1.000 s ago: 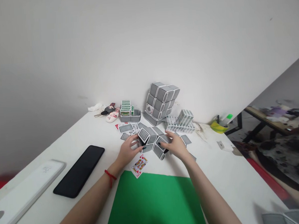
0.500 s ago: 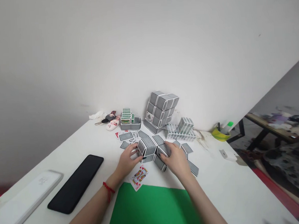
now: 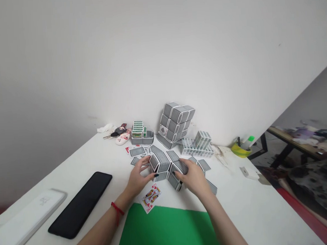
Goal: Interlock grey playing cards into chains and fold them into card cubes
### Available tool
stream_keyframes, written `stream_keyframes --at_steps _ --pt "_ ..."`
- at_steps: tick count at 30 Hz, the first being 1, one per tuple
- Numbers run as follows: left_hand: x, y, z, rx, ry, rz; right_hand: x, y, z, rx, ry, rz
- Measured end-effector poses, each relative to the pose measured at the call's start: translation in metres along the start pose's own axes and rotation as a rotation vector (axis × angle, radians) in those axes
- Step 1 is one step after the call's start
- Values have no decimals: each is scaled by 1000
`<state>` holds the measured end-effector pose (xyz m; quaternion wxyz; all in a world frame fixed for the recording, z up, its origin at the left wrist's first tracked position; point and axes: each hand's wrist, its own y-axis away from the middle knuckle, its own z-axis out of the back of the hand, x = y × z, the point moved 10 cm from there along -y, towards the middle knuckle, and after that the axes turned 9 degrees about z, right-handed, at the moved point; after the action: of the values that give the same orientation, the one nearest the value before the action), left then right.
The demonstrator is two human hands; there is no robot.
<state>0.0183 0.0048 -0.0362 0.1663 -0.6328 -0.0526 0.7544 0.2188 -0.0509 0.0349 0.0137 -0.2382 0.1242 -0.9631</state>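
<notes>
Between my two hands lies a piece made of folded grey-backed playing cards point(image 3: 162, 162), joined into angular boxy sections. My left hand point(image 3: 137, 178) grips its left end, fingers on the side and thumb at the lower front edge. On the right, my right hand point(image 3: 193, 175) pinches another folded section, its fingers over the top and thumb at the inner side. A king of hearts point(image 3: 151, 198) lies face up just in front of the piece. Loose cards point(image 3: 137, 151) lie behind my left hand, and more grey-backed cards point(image 3: 204, 165) lie beyond my right hand.
A tower of folded cards point(image 3: 177, 119) stands by the wall. Beside it are green-and-white card blocks point(image 3: 202, 139) and a grey card tray point(image 3: 148, 139). A green sheet point(image 3: 167, 231) lies in front, a black phone point(image 3: 81, 205) and white box point(image 3: 28, 223) left, a yellow holder point(image 3: 240, 151) right.
Both hands keep their hold on the folded cards, with only a slight shift of the fingers. The whole view has moved a little, so most things appear slightly lower.
</notes>
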Motion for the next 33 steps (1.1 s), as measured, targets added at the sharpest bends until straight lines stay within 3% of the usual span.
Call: stream_keyframes --at_steps 7,10,14,21,29,33 --pt "-4 2 1 -76 -112 -52 -3 0 3 -37 -35 47" --pt "-4 2 2 -98 -149 -60 1 12 26 -251 -19 98" --pt "-9 3 2 -109 -166 -72 6 54 52 -609 0 107" --pt "-9 4 2 -116 -170 -51 12 77 8 -506 245 92" --pt "-13 8 5 -148 -201 -75 32 90 8 -699 308 274" --pt "-12 9 7 -161 -228 -68 34 93 2 -734 358 332"
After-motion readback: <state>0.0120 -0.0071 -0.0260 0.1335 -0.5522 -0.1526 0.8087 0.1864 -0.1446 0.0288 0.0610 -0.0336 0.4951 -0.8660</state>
